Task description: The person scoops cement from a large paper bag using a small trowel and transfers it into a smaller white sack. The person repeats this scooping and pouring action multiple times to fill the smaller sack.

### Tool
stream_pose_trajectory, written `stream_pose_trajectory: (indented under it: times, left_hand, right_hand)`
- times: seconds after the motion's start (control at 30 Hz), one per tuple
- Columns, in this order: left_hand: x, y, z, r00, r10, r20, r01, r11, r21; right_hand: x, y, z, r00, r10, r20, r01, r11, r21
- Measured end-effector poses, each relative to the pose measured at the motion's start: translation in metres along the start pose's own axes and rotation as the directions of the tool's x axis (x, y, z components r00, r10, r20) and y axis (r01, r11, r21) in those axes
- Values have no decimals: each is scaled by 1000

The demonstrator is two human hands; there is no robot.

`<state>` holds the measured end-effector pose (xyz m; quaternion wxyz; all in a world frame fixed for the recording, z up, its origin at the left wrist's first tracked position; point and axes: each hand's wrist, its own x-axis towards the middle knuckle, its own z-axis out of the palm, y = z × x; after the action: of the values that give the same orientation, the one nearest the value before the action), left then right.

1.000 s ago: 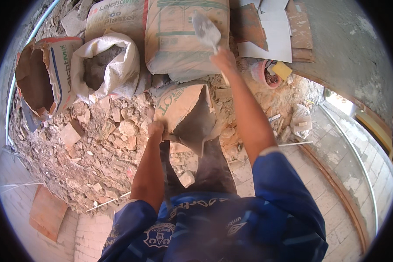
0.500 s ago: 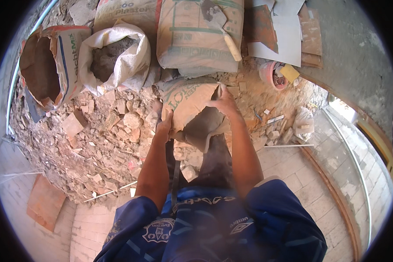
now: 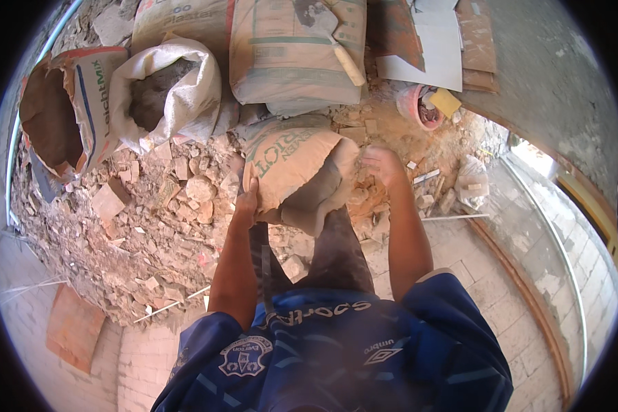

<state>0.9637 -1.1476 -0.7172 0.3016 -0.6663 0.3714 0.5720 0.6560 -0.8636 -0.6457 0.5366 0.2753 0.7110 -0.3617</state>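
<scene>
Rubble floor (image 3: 151,226); both hands, left hand (image 3: 246,200), right hand (image 3: 383,165), seemingly gripping paper sack (image 3: 292,161).

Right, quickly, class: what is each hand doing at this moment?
Left hand: gripping the left edge of the open paper sack.
Right hand: at the sack's right side; grip cannot be told.

Tan paper sack (image 3: 292,161) centre, tilted; two tan sacks (image 3: 292,51) behind; white bag (image 3: 165,93), open brown sack (image 3: 62,117) left.

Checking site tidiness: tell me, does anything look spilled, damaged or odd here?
Yes. Broken rubble covers the floor. A torn paper sack gapes open at left, and a trowel lies on a full bag.
</scene>
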Motion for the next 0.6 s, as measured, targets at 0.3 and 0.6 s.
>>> stream_pose_trajectory:
  times: [0.3,0.6]
  left_hand:
    - [-29,22,13,996,-20,-83,28,995,94]
    - [12,-11,-5,998,63,-29,-55,971,233]
  right_hand:
    - [82,-69,61,1000,7,15,-3,977,-214]
    - [88,-58,147,984,174,41,-73,601,-796]
